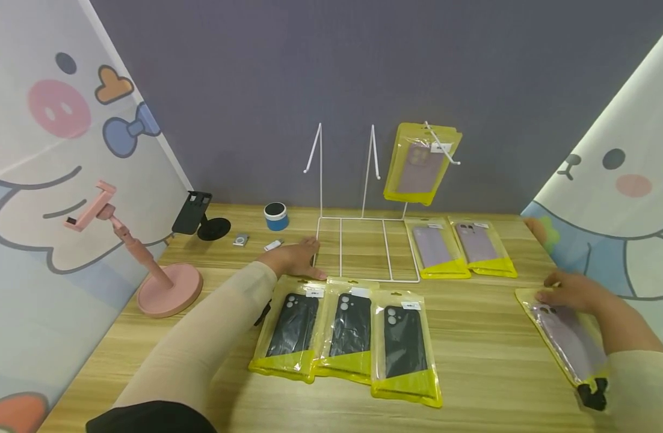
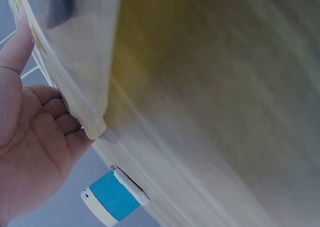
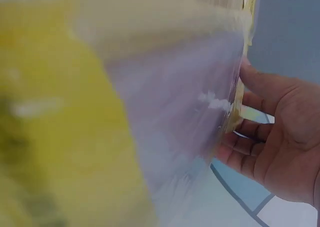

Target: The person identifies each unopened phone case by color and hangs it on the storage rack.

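Note:
My left hand (image 1: 297, 258) rests at the front left corner of the white wire rack (image 1: 320, 195), thumb spread toward its front bar. Just below it lies the leftmost black phone case in a yellow-edged clear bag (image 1: 295, 325); two similar bags (image 1: 350, 328) (image 1: 406, 343) lie to its right. In the left wrist view, a bag edge partly hides the fingers of that hand (image 2: 40, 132). At the far right, my right hand (image 1: 575, 293) pinches a bagged purple phone case (image 1: 567, 337) by its upper edge, thumb on one side and fingers (image 3: 242, 149) on the other.
Bagged purple cases (image 1: 420, 162) hang from the rack's right hook. Two more purple cases (image 1: 431, 246) (image 1: 480, 243) lie by the rack's base. Leftward stand a pink phone stand (image 1: 163, 288), a black phone holder (image 1: 193, 213), a blue speaker (image 1: 276, 218) and small white gadgets (image 1: 273, 245).

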`<state>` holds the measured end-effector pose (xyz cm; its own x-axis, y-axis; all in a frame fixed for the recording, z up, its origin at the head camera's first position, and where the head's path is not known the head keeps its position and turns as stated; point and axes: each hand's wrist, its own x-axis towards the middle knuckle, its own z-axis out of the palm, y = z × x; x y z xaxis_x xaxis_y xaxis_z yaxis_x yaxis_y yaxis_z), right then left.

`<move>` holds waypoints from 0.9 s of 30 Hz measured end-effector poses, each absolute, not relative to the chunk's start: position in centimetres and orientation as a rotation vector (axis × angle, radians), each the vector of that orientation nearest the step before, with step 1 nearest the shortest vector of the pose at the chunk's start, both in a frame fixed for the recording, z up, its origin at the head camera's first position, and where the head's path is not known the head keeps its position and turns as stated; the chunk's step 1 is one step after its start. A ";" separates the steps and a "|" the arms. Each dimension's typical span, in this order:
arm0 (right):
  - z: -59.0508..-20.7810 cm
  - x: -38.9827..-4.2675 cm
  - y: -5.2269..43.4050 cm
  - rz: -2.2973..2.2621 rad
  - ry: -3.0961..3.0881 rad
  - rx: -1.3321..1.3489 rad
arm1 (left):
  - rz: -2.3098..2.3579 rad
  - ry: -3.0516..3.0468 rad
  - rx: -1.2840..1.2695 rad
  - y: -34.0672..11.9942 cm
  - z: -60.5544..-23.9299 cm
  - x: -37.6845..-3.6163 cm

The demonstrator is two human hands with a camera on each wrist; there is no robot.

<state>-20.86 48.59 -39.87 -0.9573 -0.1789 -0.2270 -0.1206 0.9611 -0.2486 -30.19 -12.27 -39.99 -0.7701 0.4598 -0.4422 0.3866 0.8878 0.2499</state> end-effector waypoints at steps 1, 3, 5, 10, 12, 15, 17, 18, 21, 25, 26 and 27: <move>-39.9 -20.8 48.5 -0.342 2.865 -0.243 | 0.193 2.551 0.616 -12.3 -40.0 -30.2; -40.0 -20.7 48.1 -0.342 2.871 -0.281 | 0.195 2.551 0.620 -12.3 -39.9 -30.2; -40.1 -20.6 47.6 -0.358 2.878 -0.321 | 0.197 2.550 0.621 -12.3 -39.9 -30.1; -39.6 -20.8 46.1 -0.481 2.906 -0.449 | 0.199 2.553 0.619 -12.3 -40.0 -30.1; -39.0 -21.1 45.3 -0.539 2.923 -0.496 | 0.194 2.557 0.618 -12.4 -40.1 -30.1; -37.9 -21.4 44.1 -0.576 2.947 -0.540 | 0.192 2.561 0.616 -12.4 -40.3 -30.2; -36.9 -21.5 43.2 -0.578 2.956 -0.518 | 0.189 2.562 0.616 -12.5 -40.4 -30.3; -36.4 -21.6 42.6 -0.575 2.958 -0.508 | 0.189 2.563 0.615 -12.5 -40.5 -30.3; -34.9 -21.7 41.1 -0.555 2.981 -0.494 | 0.191 2.561 0.614 -12.5 -40.6 -30.4; -33.3 -21.7 39.2 -0.582 3.044 -0.538 | 0.185 2.562 0.617 -12.5 -40.5 -30.4; -32.9 -21.6 38.9 -0.576 3.070 -0.554 | 0.183 2.563 0.618 -12.5 -40.5 -30.4; -32.6 -21.5 38.5 -0.578 3.093 -0.577 | 0.181 2.563 0.621 -12.4 -40.4 -30.4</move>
